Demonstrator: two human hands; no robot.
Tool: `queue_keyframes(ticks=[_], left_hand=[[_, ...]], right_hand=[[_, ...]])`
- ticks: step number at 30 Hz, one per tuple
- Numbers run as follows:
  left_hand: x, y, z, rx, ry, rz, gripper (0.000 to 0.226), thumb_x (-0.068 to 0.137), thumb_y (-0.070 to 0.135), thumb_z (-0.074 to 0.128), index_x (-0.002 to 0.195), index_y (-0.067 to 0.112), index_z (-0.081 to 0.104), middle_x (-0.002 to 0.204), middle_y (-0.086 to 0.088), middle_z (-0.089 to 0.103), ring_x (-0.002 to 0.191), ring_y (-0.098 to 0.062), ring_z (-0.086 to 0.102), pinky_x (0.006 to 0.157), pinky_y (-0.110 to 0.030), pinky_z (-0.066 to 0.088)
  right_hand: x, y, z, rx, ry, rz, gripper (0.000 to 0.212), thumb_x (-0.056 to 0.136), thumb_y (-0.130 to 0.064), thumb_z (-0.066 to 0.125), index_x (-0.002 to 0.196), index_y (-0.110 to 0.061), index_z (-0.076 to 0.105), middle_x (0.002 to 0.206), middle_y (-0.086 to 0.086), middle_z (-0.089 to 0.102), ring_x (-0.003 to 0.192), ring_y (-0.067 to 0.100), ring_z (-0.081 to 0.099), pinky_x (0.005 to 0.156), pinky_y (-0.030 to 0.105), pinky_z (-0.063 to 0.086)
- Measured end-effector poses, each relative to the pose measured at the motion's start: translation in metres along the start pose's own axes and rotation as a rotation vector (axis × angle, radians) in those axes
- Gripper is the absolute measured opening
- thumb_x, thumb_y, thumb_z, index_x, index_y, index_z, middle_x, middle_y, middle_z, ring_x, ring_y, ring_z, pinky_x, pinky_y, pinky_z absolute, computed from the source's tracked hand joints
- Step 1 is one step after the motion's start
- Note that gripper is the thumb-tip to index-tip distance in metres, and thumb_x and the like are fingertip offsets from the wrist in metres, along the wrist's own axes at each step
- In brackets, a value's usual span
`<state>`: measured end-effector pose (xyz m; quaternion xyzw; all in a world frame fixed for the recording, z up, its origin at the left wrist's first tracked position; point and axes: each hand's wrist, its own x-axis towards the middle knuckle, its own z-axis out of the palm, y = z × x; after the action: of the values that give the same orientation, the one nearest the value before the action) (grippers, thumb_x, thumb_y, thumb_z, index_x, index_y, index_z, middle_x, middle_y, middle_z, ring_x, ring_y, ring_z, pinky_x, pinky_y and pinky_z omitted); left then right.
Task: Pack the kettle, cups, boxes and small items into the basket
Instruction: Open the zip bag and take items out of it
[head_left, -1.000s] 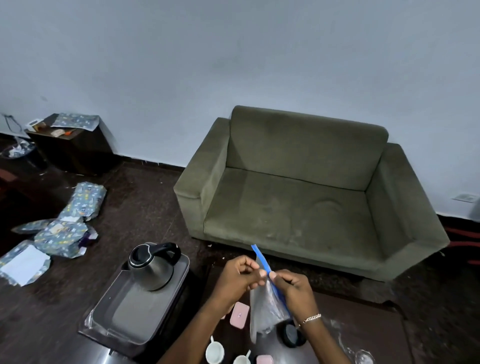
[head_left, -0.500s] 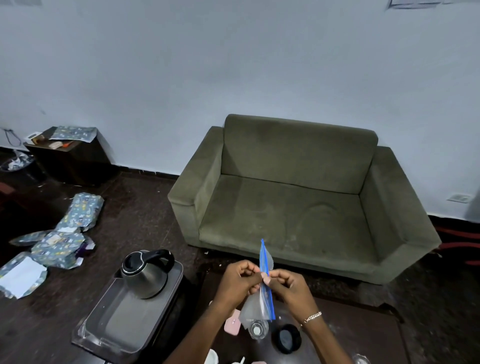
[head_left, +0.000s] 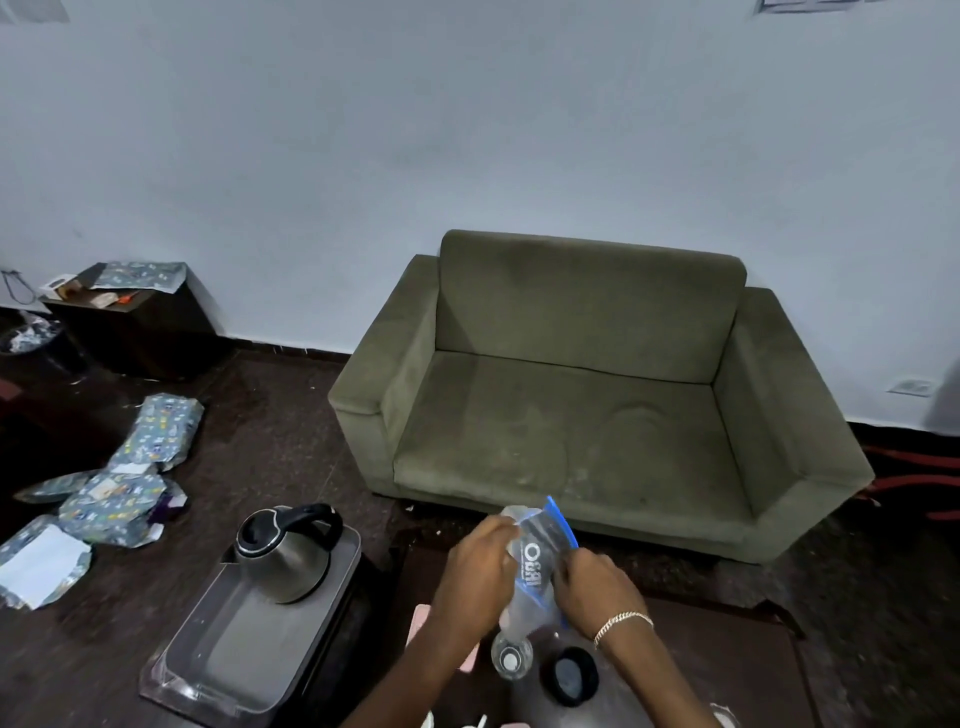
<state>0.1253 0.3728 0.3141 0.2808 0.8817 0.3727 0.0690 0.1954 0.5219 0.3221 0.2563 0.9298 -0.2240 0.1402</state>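
Note:
A clear zip bag (head_left: 535, 564) with a blue seal strip and white lettering is held up over the dark table. My left hand (head_left: 475, 577) grips its left edge and my right hand (head_left: 592, 584) pinches its right edge. A steel kettle (head_left: 283, 553) with a black handle stands in the far end of the grey plastic basket (head_left: 234, 654) at the lower left. Below the bag sit a small clear round container (head_left: 511, 660) and a black round lid (head_left: 569, 675). A pink box (head_left: 418, 621) shows partly behind my left arm.
A green two-seat sofa (head_left: 587, 410) stands against the white wall beyond the table. Wrapped parcels (head_left: 130, 488) and torn wrapping paper lie on the dark floor at left. A dark side table (head_left: 130, 327) with clutter stands in the left corner.
The camera has tilted up a little. My hands have pulled the bag's top apart and turned it, so its lettered face now shows; the hands sit slightly wider apart.

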Motion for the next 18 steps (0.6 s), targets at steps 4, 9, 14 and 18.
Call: queue_keyframes(ticks=[4, 9, 14, 18], left_hand=[[-0.017, 0.016, 0.011, 0.016, -0.006, 0.180, 0.051, 0.082, -0.002, 0.055, 0.130, 0.009, 0.068, 0.137, -0.005, 0.065, 0.121, -0.020, 0.063, 0.106, -0.018, 0.039], [-0.032, 0.017, 0.011, -0.014, -0.057, 0.296, 0.052, 0.082, 0.005, 0.048, 0.131, 0.009, 0.067, 0.138, -0.004, 0.064, 0.122, -0.017, 0.063, 0.112, -0.019, 0.040], [-0.040, 0.010, -0.002, -0.058, -0.067, 0.327, 0.055, 0.083, 0.002, 0.048, 0.135, 0.011, 0.063, 0.144, -0.002, 0.059, 0.129, -0.014, 0.058, 0.113, -0.023, 0.043], [-0.043, 0.008, -0.009, -0.056, -0.048, 0.289, 0.054, 0.086, 0.000, 0.050, 0.137, 0.010, 0.062, 0.147, -0.001, 0.057, 0.132, -0.012, 0.057, 0.111, -0.020, 0.042]], right_hand=[[0.008, -0.014, -0.009, 0.447, -0.060, 0.044, 0.022, 0.088, -0.011, 0.052, 0.068, -0.015, 0.060, 0.060, 0.007, 0.064, 0.060, 0.022, 0.062, 0.067, 0.031, 0.051], [0.017, -0.021, 0.003, 0.393, 0.020, 0.013, 0.014, 0.094, -0.007, 0.057, 0.094, 0.003, 0.066, 0.096, 0.015, 0.071, 0.083, 0.021, 0.063, 0.070, 0.027, 0.043], [0.007, -0.045, 0.026, 0.551, 0.151, 0.002, 0.011, 0.079, -0.024, 0.074, 0.074, -0.015, 0.070, 0.093, 0.002, 0.074, 0.068, 0.008, 0.064, 0.062, 0.017, 0.047], [-0.008, -0.097, 0.077, 0.551, 0.465, -0.018, 0.058, 0.100, -0.007, 0.015, 0.135, -0.021, 0.060, 0.134, -0.013, 0.055, 0.083, -0.003, 0.053, 0.072, 0.014, 0.043]])
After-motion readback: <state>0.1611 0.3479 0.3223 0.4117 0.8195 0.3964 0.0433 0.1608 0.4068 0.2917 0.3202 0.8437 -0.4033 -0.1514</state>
